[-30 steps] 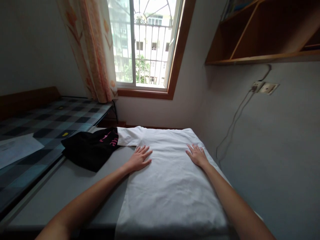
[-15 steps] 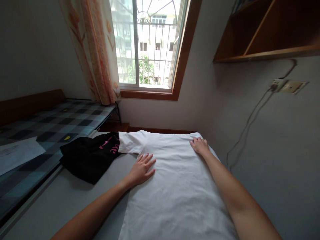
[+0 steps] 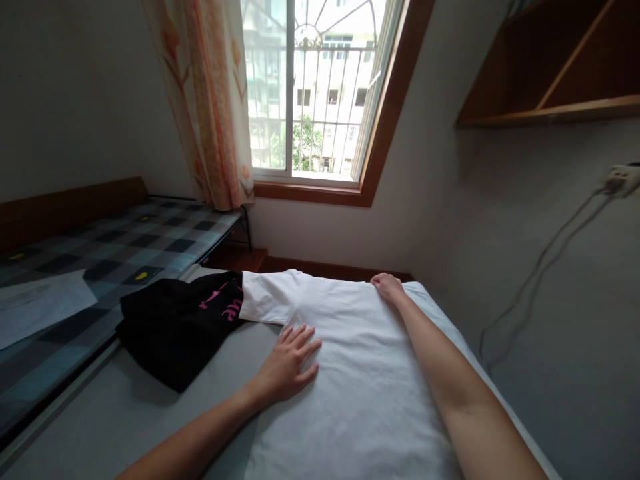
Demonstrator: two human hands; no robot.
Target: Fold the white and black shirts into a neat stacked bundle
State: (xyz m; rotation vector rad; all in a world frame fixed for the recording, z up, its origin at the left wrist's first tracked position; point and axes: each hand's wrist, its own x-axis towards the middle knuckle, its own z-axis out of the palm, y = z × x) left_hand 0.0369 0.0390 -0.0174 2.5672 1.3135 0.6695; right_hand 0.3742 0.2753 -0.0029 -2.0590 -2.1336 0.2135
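Observation:
A white T-shirt (image 3: 370,373) lies spread over the white tabletop, its left sleeve pointing left. My left hand (image 3: 290,363) rests flat on the shirt's left side below that sleeve, fingers apart. At the shirt's far edge, my right hand (image 3: 387,288) has its fingers curled closed on the cloth; the fingertips are partly hidden. A folded black garment (image 3: 175,327) with pink lettering lies to the left, touching the sleeve's end.
On the left stands a bed with a checked cover (image 3: 115,247), and a sheet of paper (image 3: 45,303) lies on it. Beyond the table are a curtain (image 3: 215,107) and a barred window (image 3: 320,93). A wall shelf (image 3: 550,113) and a hanging cable (image 3: 537,267) are at right.
My right hand has moved left along the shirt's far edge, and its fingers have gone from spread to curled. My left hand stays flat on the shirt. The view has shifted slightly left.

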